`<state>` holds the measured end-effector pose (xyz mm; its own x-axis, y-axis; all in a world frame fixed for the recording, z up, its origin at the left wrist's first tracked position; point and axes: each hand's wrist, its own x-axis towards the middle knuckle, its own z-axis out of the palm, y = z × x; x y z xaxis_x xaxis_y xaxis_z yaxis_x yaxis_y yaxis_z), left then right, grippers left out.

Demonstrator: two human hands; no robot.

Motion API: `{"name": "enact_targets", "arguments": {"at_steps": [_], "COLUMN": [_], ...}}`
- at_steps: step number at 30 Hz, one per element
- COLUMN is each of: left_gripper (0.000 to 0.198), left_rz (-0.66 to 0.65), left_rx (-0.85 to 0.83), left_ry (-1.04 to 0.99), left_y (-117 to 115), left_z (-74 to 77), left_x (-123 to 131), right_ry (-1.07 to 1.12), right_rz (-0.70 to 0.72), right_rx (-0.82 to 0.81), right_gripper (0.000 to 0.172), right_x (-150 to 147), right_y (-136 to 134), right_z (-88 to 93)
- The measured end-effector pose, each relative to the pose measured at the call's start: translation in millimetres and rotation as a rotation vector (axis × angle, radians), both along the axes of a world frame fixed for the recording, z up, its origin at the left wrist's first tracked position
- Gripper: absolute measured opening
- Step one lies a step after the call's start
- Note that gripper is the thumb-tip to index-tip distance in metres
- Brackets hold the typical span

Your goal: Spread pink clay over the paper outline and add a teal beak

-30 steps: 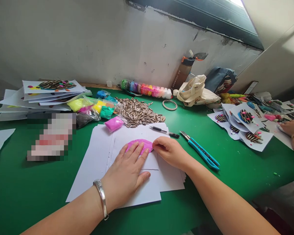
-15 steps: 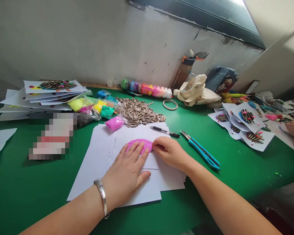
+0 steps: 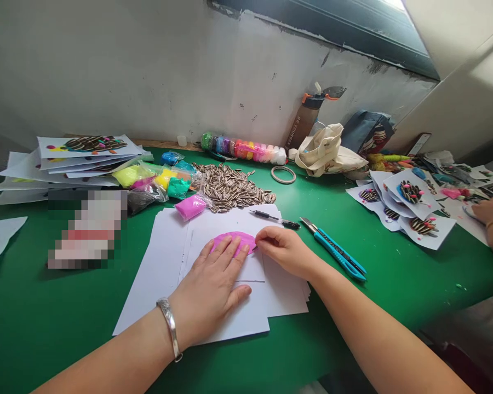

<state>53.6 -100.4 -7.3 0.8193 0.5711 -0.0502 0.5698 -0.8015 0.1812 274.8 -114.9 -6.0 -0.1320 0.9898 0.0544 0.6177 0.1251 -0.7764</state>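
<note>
- Head view: left hand [image 3: 211, 284] lies flat on the stack of white paper [image 3: 164, 268] in the middle of the green worktop [image 3: 45, 317], toward the near edge. Its fingers [image 3: 225, 253] are slightly spread, tips resting on the near side of the flat pink clay piece [image 3: 232, 238].
- There's a silver bracelet [image 3: 170, 328] on that wrist.
- Right hand [image 3: 285, 251] is just right of the clay, fingers curled together and pinching at its right edge.
- The clay itself sits on the top sheet, between both hands.
- Just behind the paper is a pile of striped sunflower seeds [image 3: 232, 189], with a bagged pink lump [image 3: 191, 207] touching the pile's left side.
- A black pen [image 3: 275, 219] lies on the far right corner of the paper, and a teal utility knife [image 3: 339, 257] is on the worktop to its right.
- More bagged clay colours [image 3: 156, 180] and a stack of finished seed pictures [image 3: 66, 161] sit toward the far left corner.
- Along the far edge: a row of clay tubs [image 3: 244, 149], a tape ring [image 3: 283, 174], a bottle [image 3: 308, 117] and a cloth bag [image 3: 328, 153].
- At the right edge, another person's hand [image 3: 491, 210] rests near more seed pictures [image 3: 411, 202].
</note>
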Motion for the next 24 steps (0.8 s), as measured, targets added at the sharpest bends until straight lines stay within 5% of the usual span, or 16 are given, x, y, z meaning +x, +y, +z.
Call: {"name": "enact_targets", "arguments": {"at_steps": [7,24], "left_gripper": [0.065,0.065], "left_rz": [-0.008,0.009], "left_rx": [-0.034,-0.051], "left_ry": [0.035,0.023], "left_y": [2.0,-0.3], "left_z": [2.0,3.5], "left_x": [0.7,0.2], "right_ry": [0.030,-0.182], "right_rz": [0.031,0.005], "right_rx": [0.049,0.206], "right_gripper": [0.013,0.014], "right_x": [-0.2,-17.8], "right_y": [-7.4,-12.9], "right_z": [9.0,-10.1]}}
